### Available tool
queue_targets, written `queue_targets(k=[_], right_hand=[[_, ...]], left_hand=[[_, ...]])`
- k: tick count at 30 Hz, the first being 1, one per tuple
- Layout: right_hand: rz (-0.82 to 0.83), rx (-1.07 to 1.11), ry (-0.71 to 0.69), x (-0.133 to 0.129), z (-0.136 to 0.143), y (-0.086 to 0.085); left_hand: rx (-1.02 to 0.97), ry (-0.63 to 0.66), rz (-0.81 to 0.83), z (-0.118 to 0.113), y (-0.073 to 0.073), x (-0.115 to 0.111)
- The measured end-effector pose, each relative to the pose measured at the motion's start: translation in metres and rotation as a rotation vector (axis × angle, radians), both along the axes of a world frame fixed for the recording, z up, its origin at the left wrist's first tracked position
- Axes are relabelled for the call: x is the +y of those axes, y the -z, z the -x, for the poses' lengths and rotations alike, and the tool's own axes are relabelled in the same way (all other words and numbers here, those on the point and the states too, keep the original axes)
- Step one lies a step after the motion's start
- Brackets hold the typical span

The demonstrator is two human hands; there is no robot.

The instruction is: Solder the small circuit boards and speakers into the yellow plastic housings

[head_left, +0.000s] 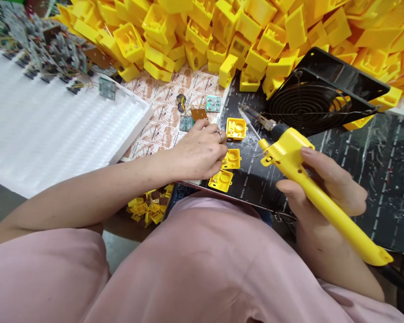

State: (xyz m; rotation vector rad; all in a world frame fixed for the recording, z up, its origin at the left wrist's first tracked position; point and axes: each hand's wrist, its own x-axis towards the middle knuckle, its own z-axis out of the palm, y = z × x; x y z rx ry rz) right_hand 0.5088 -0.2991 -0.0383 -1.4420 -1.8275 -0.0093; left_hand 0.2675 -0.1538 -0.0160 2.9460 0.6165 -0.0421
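Note:
My right hand (326, 184) is wrapped round a yellow soldering gun (323, 193), its metal tip pointing up and left over the black mat. At the middle of the bench my left hand (204, 150) has its fingers bent down beside the small yellow housings; whatever the fingertips grip is hidden. One open housing (236, 129) lies just right of those fingers, a second (232, 159) is partly under them, and a third (221, 180) sits at the bench edge. Beyond the hand are a brown board (199, 115), green circuit boards (213, 103) and a black round part (181, 102) with wires.
A large heap of yellow housings (225, 27) fills the back. A black fan (323, 94) stands behind the soldering gun. White foam (70, 121) lies at left, with wired circuit boards (54, 45) heaped along its far side. More yellow parts (150, 206) are below the bench edge.

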Motion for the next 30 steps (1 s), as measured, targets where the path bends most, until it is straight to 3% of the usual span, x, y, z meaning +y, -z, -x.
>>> queue_targets(k=[3, 7, 14, 17, 20, 25, 27, 30], right_hand=[[-0.171, -0.067, -0.022, 0.011, 0.004, -0.013], [-0.109, -0.147, -0.121, 0.028, 0.011, -0.025], [0.019, -0.165, -0.303, 0.068, 0.006, -0.002], [0.039, -0.142, -0.314, 0.082, -0.001, 0.006], [0.109, -0.117, -0.337, 0.094, -0.003, 0.009], [0.308, -0.077, -0.391, 0.117, 0.004, 0.013], [0.310, -0.073, -0.380, 0.123, 0.007, 0.016], [0.222, -0.079, -0.328, 0.123, 0.011, 0.019]], left_hand=[[-0.018, 0.005, 0.007, 0.000, 0.000, 0.001], [0.010, 0.009, 0.006, -0.001, 0.000, 0.001], [0.003, -0.012, 0.044, 0.002, -0.007, 0.001], [-0.111, -0.148, 0.056, 0.015, -0.015, 0.021], [-0.162, -0.324, 0.005, 0.026, -0.012, 0.052], [0.110, -0.355, -0.072, 0.023, 0.000, 0.088], [0.110, -0.386, -0.013, 0.025, -0.011, 0.095], [-0.112, -0.508, 0.162, 0.039, -0.049, 0.103]])
